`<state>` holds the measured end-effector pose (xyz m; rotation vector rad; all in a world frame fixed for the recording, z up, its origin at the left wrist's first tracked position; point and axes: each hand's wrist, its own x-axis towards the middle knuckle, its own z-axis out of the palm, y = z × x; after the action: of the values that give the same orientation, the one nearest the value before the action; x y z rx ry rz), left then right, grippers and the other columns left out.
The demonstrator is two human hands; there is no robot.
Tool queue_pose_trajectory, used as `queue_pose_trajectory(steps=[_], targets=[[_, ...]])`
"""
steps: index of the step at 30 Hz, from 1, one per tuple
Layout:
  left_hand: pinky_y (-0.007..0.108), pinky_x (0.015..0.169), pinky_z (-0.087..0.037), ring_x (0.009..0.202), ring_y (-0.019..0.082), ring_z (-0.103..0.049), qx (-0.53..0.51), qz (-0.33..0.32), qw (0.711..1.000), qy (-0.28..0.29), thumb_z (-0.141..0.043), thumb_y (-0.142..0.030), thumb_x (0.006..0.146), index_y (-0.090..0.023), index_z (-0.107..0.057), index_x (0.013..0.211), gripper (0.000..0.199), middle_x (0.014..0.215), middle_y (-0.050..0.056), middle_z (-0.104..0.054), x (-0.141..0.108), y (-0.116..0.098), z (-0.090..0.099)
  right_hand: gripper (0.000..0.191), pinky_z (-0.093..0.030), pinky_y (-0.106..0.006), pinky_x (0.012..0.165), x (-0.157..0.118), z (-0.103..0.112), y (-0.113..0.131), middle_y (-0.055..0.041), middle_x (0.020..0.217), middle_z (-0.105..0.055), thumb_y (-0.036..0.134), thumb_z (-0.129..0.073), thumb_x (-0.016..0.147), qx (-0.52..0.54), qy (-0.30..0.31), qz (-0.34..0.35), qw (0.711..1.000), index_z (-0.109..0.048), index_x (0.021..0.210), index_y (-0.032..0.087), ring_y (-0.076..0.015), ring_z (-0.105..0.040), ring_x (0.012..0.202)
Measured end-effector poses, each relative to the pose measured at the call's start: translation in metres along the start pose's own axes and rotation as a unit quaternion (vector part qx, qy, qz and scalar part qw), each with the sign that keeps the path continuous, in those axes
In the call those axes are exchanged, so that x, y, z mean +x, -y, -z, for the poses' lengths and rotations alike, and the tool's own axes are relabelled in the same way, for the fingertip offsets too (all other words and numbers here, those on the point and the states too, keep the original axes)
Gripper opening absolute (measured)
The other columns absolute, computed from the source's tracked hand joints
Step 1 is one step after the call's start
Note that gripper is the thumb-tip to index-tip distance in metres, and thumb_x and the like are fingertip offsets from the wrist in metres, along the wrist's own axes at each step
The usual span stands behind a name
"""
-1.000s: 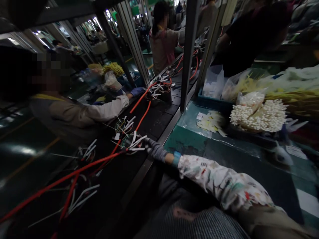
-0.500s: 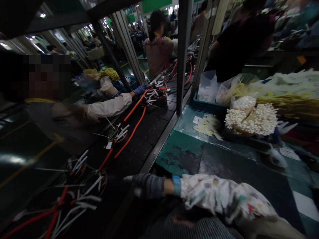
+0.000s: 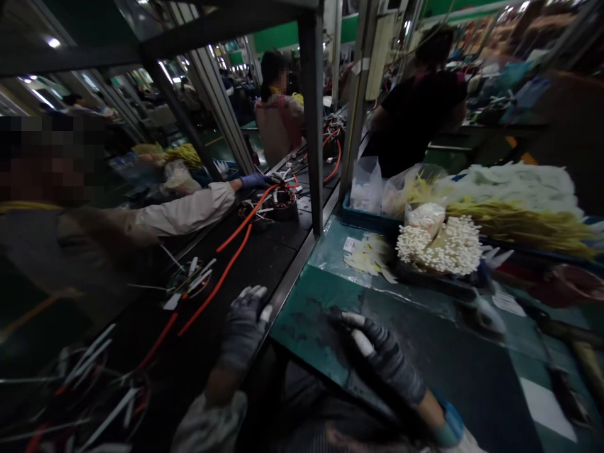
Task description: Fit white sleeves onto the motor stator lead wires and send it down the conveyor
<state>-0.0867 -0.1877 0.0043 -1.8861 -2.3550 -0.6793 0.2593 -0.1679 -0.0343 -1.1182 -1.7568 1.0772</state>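
Observation:
My left hand (image 3: 244,328), in a grey glove with white fingertips, is over the near edge of the black conveyor (image 3: 274,251), its fingers stretched out and nothing in them. Above the dark-stained green mat (image 3: 302,308) is my right hand (image 3: 389,355), gloved alike, with fingers extended to the left and apart; I see nothing held. Left of my left hand, a wound coil with white sleeves and a red tube (image 3: 191,280) lies on the conveyor. More coils with white sleeves (image 3: 94,377) sit nearer, blurred.
A metal post (image 3: 311,126) rises at the conveyor's edge. Bundled white-tipped sleeves (image 3: 441,242), yellow strips (image 3: 519,220) and a bag of white parts (image 3: 365,185) are behind the mat. A co-worker's gloved hand (image 3: 255,181) touches coils across the conveyor.
My right hand has moved from the conveyor's edge over to the mat. My left hand has come into view by the conveyor. The scene has shifted left as my head turned right.

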Motion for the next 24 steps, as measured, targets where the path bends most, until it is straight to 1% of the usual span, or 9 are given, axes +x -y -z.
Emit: queue_pose_trajectory(steps=[2,3,5,7,10,13,17,21,24], targets=[[0.063,0.133,-0.038,0.156,0.043,-0.051,0.028,0.041,0.999,0.005,-0.06,-0.033,0.098,-0.011,-0.067,0.146,0.053,0.159,0.023,-0.063,0.04,-0.011,-0.026,0.035,-0.066,-0.046,0.11,-0.002,0.003,-0.01,-0.0075,0.131,-0.084,0.046,-0.057,0.11,-0.002,-0.018,-0.001,1.0,-0.08,0.133,0.031,-0.0268,-0.081,0.12],[0.065,0.134,-0.034,0.16,0.046,-0.045,0.053,0.086,0.995,0.011,-0.061,-0.034,0.097,-0.004,-0.06,0.152,0.063,0.165,0.027,-0.054,0.062,-0.013,-0.034,0.036,-0.066,-0.046,0.109,-0.003,0.005,-0.013,-0.0079,0.129,-0.084,0.047,-0.058,0.11,-0.001,-0.024,-0.007,1.0,-0.081,0.131,0.03,-0.0267,-0.082,0.118],[0.067,0.132,-0.033,0.162,0.05,-0.04,0.07,0.128,0.989,0.01,-0.061,-0.034,0.096,0.004,-0.05,0.158,0.073,0.168,0.035,-0.046,0.104,-0.011,-0.039,0.038,-0.067,-0.045,0.108,-0.003,0.008,-0.017,-0.0084,0.126,-0.085,0.051,-0.058,0.109,0.005,-0.032,-0.023,0.999,-0.082,0.129,0.029,-0.0267,-0.083,0.115],[0.066,0.129,-0.038,0.159,0.049,-0.044,0.07,0.143,0.987,0.011,-0.058,-0.032,0.098,0.002,-0.051,0.158,0.069,0.162,0.035,-0.053,0.138,-0.003,-0.035,0.039,-0.067,-0.044,0.108,-0.003,0.01,-0.017,-0.0086,0.124,-0.086,0.053,-0.059,0.109,0.009,-0.035,-0.032,0.999,-0.082,0.127,0.029,-0.0266,-0.083,0.114],[0.062,0.114,-0.052,0.137,0.044,-0.065,0.053,0.148,0.987,0.029,-0.057,-0.039,0.103,-0.005,-0.057,0.153,0.06,0.139,0.03,-0.07,0.167,0.013,-0.022,0.041,-0.067,-0.044,0.108,-0.003,0.009,-0.019,-0.0088,0.124,-0.086,0.055,-0.058,0.109,0.005,-0.029,-0.026,0.999,-0.082,0.128,0.029,-0.0266,-0.083,0.115],[0.052,0.102,-0.061,0.114,0.031,-0.074,0.02,0.123,0.991,0.057,-0.061,-0.053,0.106,-0.013,-0.061,0.149,0.058,0.129,0.019,-0.075,0.168,0.021,-0.012,0.042,-0.067,-0.047,0.108,-0.004,0.006,-0.023,-0.0089,0.124,-0.086,0.055,-0.057,0.109,-0.004,-0.034,-0.021,0.999,-0.082,0.128,0.029,-0.0276,-0.083,0.115],[0.042,0.097,-0.065,0.112,0.026,-0.075,-0.018,0.073,0.995,0.072,-0.072,-0.056,0.101,-0.021,-0.068,0.142,0.055,0.124,0.012,-0.076,0.143,0.024,0.004,0.04,-0.068,-0.05,0.107,-0.006,0.002,-0.028,-0.0083,0.125,-0.085,0.054,-0.056,0.11,-0.01,-0.039,-0.015,0.999,-0.082,0.127,0.03,-0.0287,-0.083,0.116],[0.045,0.099,-0.065,0.115,0.026,-0.073,-0.036,0.048,0.996,0.06,-0.071,-0.051,0.104,-0.02,-0.068,0.138,0.046,0.131,0.011,-0.073,0.123,0.029,0.018,0.037,-0.068,-0.049,0.106,-0.005,0.0,-0.032,-0.0072,0.126,-0.085,0.051,-0.057,0.11,-0.019,-0.031,-0.003,0.999,-0.082,0.129,0.031,-0.0284,-0.082,0.115],[0.05,0.106,-0.062,0.123,0.028,-0.07,-0.036,0.055,0.997,0.038,-0.071,-0.048,0.106,-0.018,-0.068,0.136,0.043,0.14,0.011,-0.069,0.125,0.026,0.014,0.035,-0.067,-0.05,0.108,-0.007,0.0,-0.035,-0.0064,0.129,-0.084,0.047,-0.057,0.11,-0.021,-0.022,-0.003,1.0,-0.081,0.13,0.032,-0.0287,-0.081,0.119]])
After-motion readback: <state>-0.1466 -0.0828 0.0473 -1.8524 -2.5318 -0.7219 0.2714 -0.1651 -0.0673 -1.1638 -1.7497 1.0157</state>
